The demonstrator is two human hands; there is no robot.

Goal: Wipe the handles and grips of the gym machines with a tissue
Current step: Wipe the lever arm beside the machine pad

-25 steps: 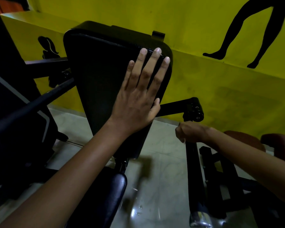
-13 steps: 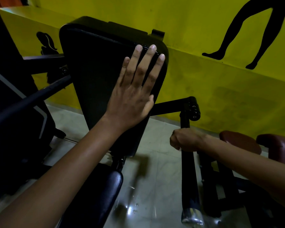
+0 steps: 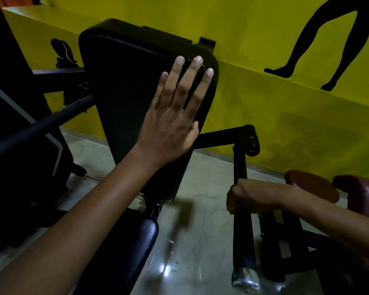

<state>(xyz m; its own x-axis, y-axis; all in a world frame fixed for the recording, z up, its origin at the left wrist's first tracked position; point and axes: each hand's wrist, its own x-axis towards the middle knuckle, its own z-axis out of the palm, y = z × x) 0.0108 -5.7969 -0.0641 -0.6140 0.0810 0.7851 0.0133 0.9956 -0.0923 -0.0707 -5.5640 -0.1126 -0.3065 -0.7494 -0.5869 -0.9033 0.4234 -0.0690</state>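
Observation:
My left hand [image 3: 173, 116] lies flat with straight fingers on the black padded backrest [image 3: 126, 92] of a gym machine, near its upper right corner. My right hand [image 3: 249, 195] is curled round the black foam grip of the machine's right handle bar [image 3: 243, 237], about midway along it. The bar ends in a silver cap [image 3: 244, 277] near the bottom of the view. No tissue shows; anything inside the right fist is hidden.
A black seat pad [image 3: 124, 248] sits below the backrest. Another black handle bar [image 3: 36, 126] runs across at the left. Maroon pads [image 3: 311, 184] of a neighbouring machine stand at the right. A yellow wall [image 3: 264, 103] with black silhouettes is behind, and a glossy tiled floor [image 3: 196, 241] below.
My right hand has slid down the handle bar, away from the pivot joint toward the silver end cap. My left hand stays flat on the backrest.

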